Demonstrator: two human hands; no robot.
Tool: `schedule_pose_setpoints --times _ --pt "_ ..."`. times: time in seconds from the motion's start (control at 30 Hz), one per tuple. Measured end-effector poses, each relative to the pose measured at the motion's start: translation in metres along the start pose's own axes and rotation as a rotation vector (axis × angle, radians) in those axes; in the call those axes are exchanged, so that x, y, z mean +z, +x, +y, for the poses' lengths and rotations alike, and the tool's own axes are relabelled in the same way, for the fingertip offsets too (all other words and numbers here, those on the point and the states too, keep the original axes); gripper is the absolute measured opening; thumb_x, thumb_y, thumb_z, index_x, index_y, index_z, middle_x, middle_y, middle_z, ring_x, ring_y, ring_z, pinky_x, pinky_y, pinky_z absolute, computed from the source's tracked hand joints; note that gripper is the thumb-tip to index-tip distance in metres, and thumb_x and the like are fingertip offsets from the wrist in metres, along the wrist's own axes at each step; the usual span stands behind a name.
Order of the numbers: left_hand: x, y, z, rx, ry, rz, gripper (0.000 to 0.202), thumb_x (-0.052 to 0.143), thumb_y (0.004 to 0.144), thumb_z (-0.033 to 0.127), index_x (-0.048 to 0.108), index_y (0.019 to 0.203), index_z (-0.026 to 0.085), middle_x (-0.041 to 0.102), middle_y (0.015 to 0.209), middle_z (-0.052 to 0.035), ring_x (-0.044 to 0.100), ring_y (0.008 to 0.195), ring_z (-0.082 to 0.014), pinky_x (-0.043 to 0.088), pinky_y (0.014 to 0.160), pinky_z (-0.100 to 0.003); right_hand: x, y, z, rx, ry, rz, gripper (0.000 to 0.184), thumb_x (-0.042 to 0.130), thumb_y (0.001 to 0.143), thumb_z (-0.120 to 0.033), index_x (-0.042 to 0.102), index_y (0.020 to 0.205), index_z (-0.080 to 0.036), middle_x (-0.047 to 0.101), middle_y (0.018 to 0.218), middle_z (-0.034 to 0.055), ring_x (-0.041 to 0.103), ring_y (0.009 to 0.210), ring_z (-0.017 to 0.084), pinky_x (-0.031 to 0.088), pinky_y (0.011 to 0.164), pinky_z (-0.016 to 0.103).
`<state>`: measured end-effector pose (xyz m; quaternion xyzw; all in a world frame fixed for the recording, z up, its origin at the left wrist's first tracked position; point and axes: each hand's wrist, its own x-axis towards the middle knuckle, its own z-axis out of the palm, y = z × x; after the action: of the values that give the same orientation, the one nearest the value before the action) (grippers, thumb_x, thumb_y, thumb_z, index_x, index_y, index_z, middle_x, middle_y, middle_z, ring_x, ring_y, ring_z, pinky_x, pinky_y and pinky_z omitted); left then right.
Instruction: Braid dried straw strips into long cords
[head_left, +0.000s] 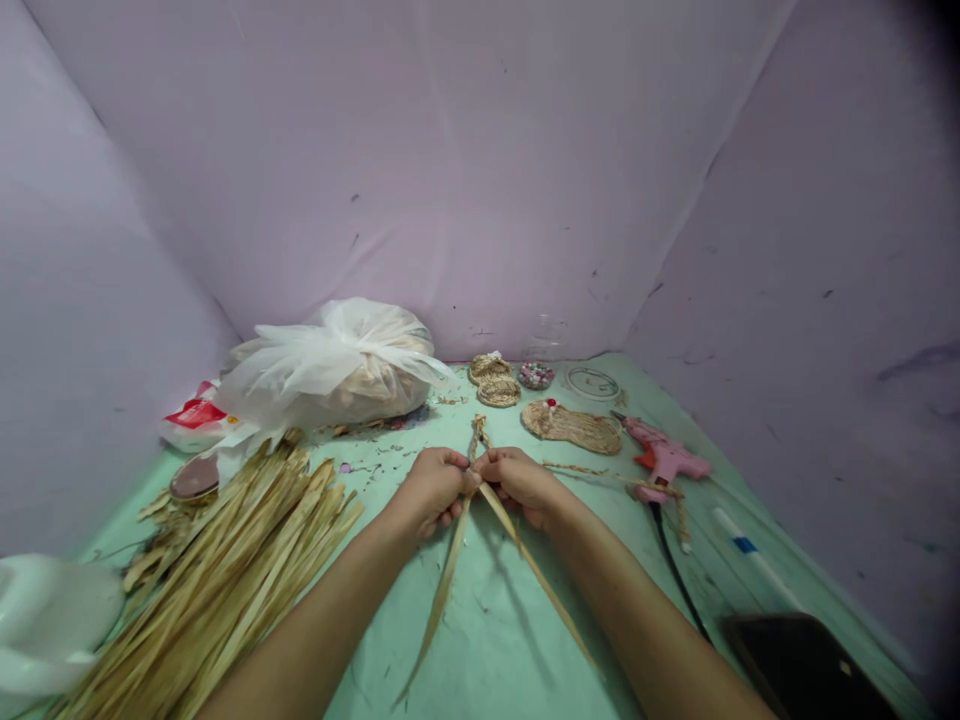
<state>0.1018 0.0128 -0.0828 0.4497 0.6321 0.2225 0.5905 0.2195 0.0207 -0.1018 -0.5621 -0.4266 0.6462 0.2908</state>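
My left hand [433,488] and my right hand [519,482] meet at the middle of the green table [487,640], both closed in a pinch on a straw braid [478,436]. The plaited part runs away from my fingers toward the back. Two loose flat straw strips [448,580] trail from the pinch toward me, spreading apart over the tabletop.
A large pile of flat straw strips [225,580] lies at the left. Behind it sit a white plastic bag [337,365] and a red-and-white packet [193,413]. Woven straw pieces [571,426], a bead dish [535,375], a pink glue gun [664,458] and a dark phone [802,665] lie right.
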Motion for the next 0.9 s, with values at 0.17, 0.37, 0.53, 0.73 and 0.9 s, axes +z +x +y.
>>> schedule_pose_setpoints --times 0.17,0.37,0.53,0.73,0.9 --pt "-0.009 0.003 0.0 -0.04 -0.15 -0.321 0.003 0.049 0.067 0.014 0.048 0.07 0.013 0.052 0.05 0.0014 0.041 0.032 -0.0051 0.031 0.031 -0.016 -0.001 0.001 0.001 -0.005 0.016 -0.023 0.006 0.047 0.057 -0.011 0.049 0.061 -0.015 0.047 0.04 -0.0033 0.037 0.034 0.006 0.023 0.037 0.019" --pt "-0.02 0.006 0.0 0.045 0.012 -0.228 0.006 0.049 0.062 0.013 0.05 0.057 0.012 0.049 0.044 0.0008 0.039 0.029 -0.0066 0.027 0.028 -0.018 -0.002 0.004 0.004 -0.031 -0.016 0.006 0.004 0.049 0.056 -0.011 0.049 0.058 -0.015 0.043 0.039 -0.0052 0.031 0.034 0.005 0.02 0.037 0.02" --pt "-0.013 0.005 -0.001 0.065 0.058 -0.109 0.012 0.053 0.06 0.019 0.045 0.052 0.016 0.043 0.036 0.0041 0.031 0.026 -0.0061 0.019 0.028 -0.019 0.002 0.006 0.007 -0.089 -0.069 0.08 0.004 0.05 0.057 -0.01 0.049 0.055 -0.014 0.045 0.042 -0.0042 0.035 0.039 0.006 0.025 0.041 0.02" --pt "-0.006 0.012 -0.008 0.147 0.091 0.058 0.008 0.05 0.05 0.01 0.046 0.045 0.014 0.034 0.032 0.0067 0.025 0.031 -0.0035 0.017 0.035 -0.019 0.006 0.005 0.012 -0.098 -0.103 0.131 0.006 0.048 0.061 -0.011 0.048 0.057 -0.015 0.051 0.045 -0.002 0.039 0.039 0.007 0.027 0.041 0.019" --pt "-0.006 0.022 -0.015 0.251 0.144 0.086 0.005 0.051 0.049 0.014 0.049 0.044 0.013 0.037 0.036 0.0052 0.03 0.04 -0.0058 0.021 0.042 -0.02 0.007 0.0 0.009 -0.073 -0.098 0.131 0.006 0.046 0.064 -0.014 0.046 0.059 -0.016 0.048 0.043 -0.0026 0.039 0.037 0.007 0.027 0.039 0.019"
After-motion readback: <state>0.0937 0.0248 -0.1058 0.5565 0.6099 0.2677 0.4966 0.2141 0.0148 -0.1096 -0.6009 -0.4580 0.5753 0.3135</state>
